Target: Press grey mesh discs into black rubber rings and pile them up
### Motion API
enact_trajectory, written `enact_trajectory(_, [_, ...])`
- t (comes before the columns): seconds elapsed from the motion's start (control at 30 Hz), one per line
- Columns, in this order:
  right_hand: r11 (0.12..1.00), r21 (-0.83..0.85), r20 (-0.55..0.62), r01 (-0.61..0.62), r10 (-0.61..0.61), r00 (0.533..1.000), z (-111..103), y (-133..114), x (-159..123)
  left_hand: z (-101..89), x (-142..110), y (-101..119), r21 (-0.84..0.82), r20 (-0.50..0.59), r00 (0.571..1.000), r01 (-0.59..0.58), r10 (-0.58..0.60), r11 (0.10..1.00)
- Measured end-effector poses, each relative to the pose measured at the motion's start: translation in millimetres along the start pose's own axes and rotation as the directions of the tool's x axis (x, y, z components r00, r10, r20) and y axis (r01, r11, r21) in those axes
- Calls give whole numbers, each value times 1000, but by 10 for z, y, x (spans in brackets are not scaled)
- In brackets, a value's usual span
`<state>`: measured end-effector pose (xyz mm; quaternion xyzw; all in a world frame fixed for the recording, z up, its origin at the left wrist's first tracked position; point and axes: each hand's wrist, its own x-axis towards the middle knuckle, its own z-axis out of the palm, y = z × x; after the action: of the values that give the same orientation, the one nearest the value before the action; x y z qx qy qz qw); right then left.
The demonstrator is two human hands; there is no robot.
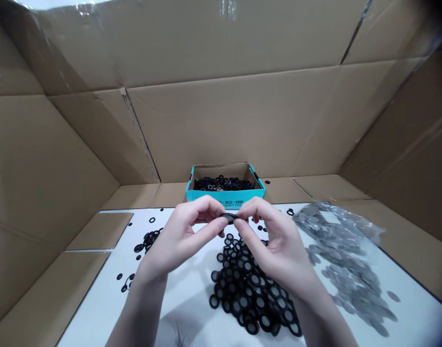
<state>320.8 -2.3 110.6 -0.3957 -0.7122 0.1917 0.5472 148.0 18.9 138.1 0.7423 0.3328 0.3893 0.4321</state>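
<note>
My left hand and my right hand meet above the white table, both pinching one small black rubber ring between thumbs and fingertips. Just below the hands lies a heap of black rings, many with a grey mesh disc set inside. A clear plastic bag of grey mesh discs spreads out to the right of my right hand.
A teal cardboard box holding black rings stands at the back of the table. A smaller cluster of loose black rings lies to the left. Tall brown cardboard walls enclose the table on three sides.
</note>
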Motion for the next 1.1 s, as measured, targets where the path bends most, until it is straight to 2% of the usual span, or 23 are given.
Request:
enact_trajectory(0.13, [998,-56,26,29,-27,999,16,0,10,-55,-34,-1,135,9,1000,20,-21,991])
enact_trajectory(0.3, [990,-124,125,67,-52,991,-33,27,34,-91,-20,-53,167,42,999,-21,14,986])
enact_trajectory(0.5, [993,-109,75,33,-25,997,-26,60,50,-38,15,-58,226,-20,997,-68,74,972])
enact_trajectory(0.63, [996,-94,17,13,-12,1000,-17,52,51,2,28,-53,188,3,998,-69,69,980])
enact_trajectory(0.83, [989,-130,-19,65,-68,998,-31,50,48,54,12,-64,221,-5,997,-70,73,973])
enact_trajectory(1.0, [987,-120,-3,104,-105,994,-12,51,50,18,-18,-50,255,40,997,-68,59,965])
enact_trajectory(1.1, [985,-130,25,112,-109,994,-19,32,46,-10,-12,-46,224,22,998,-61,57,973])
